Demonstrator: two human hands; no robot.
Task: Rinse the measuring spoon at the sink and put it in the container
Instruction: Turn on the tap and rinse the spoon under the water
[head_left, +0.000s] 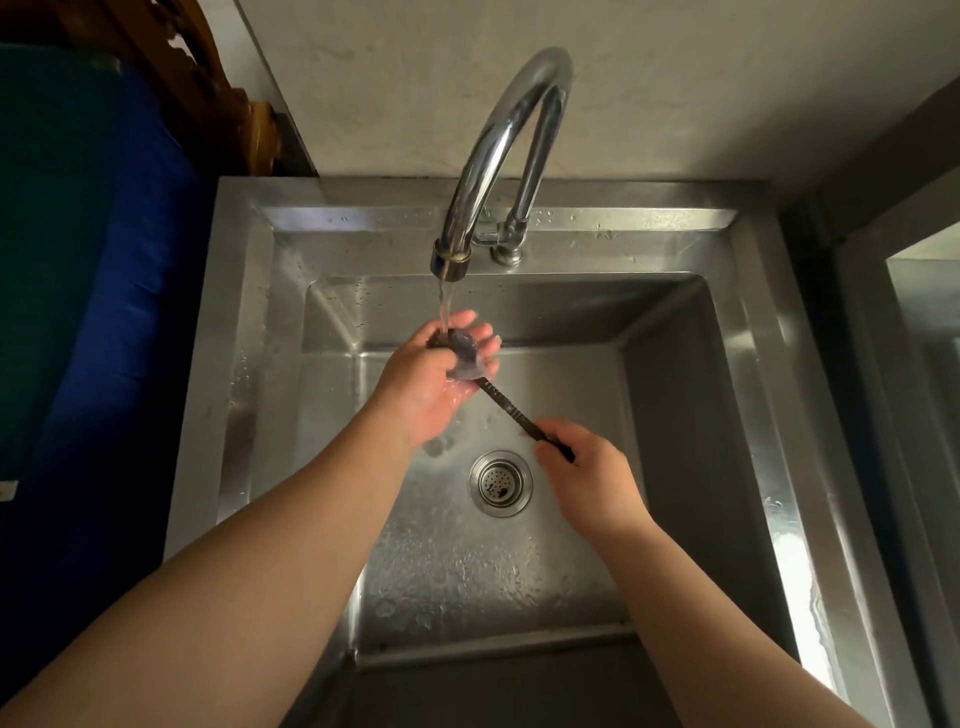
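Note:
A black measuring spoon (506, 408) slants across the steel sink (727, 395). Its bowl sits under the water stream that falls from the curved chrome faucet (498, 156). My left hand (436, 384) cups the bowl, fingers spread around it, with water running over the palm. My right hand (582, 473) pinches the end of the ribbed handle, lower right of the bowl. No container is in view.
A round drain strainer (500, 483) lies at the basin's middle, below both hands. A blue and green cloth surface (93, 291) borders the sink on the left. A second steel rim (914, 322) stands at the right edge. A plain wall rises behind the faucet.

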